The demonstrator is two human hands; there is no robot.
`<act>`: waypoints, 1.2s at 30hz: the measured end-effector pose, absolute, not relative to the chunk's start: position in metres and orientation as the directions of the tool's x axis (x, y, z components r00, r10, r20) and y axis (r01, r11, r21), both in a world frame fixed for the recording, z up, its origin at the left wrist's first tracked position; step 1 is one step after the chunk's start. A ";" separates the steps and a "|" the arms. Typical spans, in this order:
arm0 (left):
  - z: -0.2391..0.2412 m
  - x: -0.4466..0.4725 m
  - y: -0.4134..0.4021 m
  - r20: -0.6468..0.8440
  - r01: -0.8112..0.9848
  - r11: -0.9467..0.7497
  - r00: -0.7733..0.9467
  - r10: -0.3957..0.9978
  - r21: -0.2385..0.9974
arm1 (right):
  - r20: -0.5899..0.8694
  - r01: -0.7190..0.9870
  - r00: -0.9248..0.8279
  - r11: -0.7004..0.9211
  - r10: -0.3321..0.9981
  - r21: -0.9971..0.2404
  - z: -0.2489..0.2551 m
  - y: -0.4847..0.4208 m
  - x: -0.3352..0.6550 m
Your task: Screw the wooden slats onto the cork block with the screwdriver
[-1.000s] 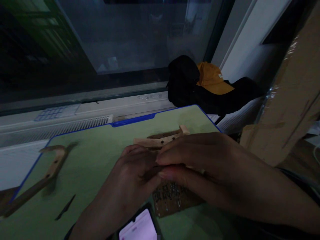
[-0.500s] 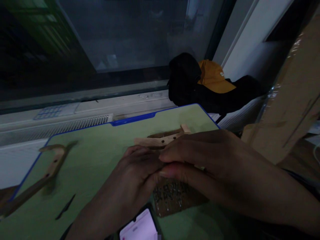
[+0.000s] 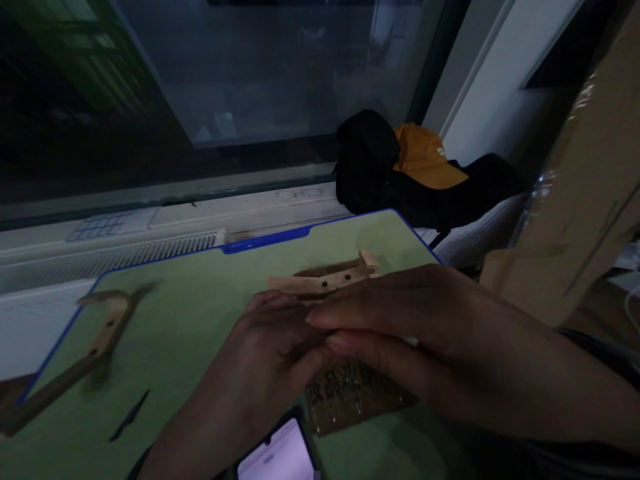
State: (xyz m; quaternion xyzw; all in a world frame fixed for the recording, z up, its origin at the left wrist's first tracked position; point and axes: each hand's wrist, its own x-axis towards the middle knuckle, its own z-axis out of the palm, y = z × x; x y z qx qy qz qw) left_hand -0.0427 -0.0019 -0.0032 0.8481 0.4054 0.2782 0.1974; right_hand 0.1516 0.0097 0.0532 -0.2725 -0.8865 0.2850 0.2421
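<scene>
Over lettered brn slab point(image 3: 350, 407), nr wooden pc point(image 3: 313, 285): L hand point(image 3: 273, 340), R hand point(image 3: 415, 320) touching; grips hidden, can't tell

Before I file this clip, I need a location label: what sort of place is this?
Probably a dim room, perhaps at home or an office: a green table stands by a window, with an orange cap nearby.

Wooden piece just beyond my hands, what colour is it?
The wooden piece is pale tan with two dark spots, shown in the head view.
</scene>
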 end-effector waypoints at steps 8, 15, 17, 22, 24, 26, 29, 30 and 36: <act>-0.006 -0.045 0.000 0.258 0.532 -0.595 0.575 0.776 0.603 | 0.308 0.402 -0.694 0.705 0.650 -0.584 0.050 0.012 0.148; -0.005 -0.042 -0.002 0.276 0.582 -0.554 0.499 0.822 0.596 | 0.257 0.436 -0.722 0.711 0.642 -0.551 0.054 0.010 0.149; -0.004 -0.041 -0.003 0.305 0.592 -0.553 0.471 0.828 0.587 | 0.248 0.444 -0.715 0.699 0.653 -0.561 0.054 0.009 0.149; -0.002 -0.041 -0.004 0.314 0.582 -0.579 0.496 0.809 0.571 | 0.229 0.334 -0.749 0.653 0.621 -0.680 0.056 0.009 0.150; -0.001 -0.041 -0.003 0.298 0.564 -0.584 0.520 0.800 0.584 | 0.218 0.313 -0.756 0.633 0.617 -0.708 0.055 0.010 0.150; -0.002 -0.042 -0.002 0.276 0.541 -0.584 0.546 0.791 0.605 | 0.208 0.324 -0.752 0.627 0.625 -0.709 0.055 0.012 0.150; -0.006 -0.044 -0.002 0.235 0.499 -0.568 0.580 0.780 0.654 | 0.188 0.376 -0.738 0.626 0.649 -0.683 0.054 0.012 0.149; -0.007 -0.044 -0.002 0.229 0.488 -0.561 0.583 0.779 0.668 | 0.180 0.395 -0.732 0.626 0.656 -0.672 0.055 0.011 0.149; -0.007 -0.046 -0.004 0.260 0.521 -0.570 0.550 0.793 0.635 | 0.217 0.404 -0.730 0.665 0.649 -0.628 0.055 0.006 0.147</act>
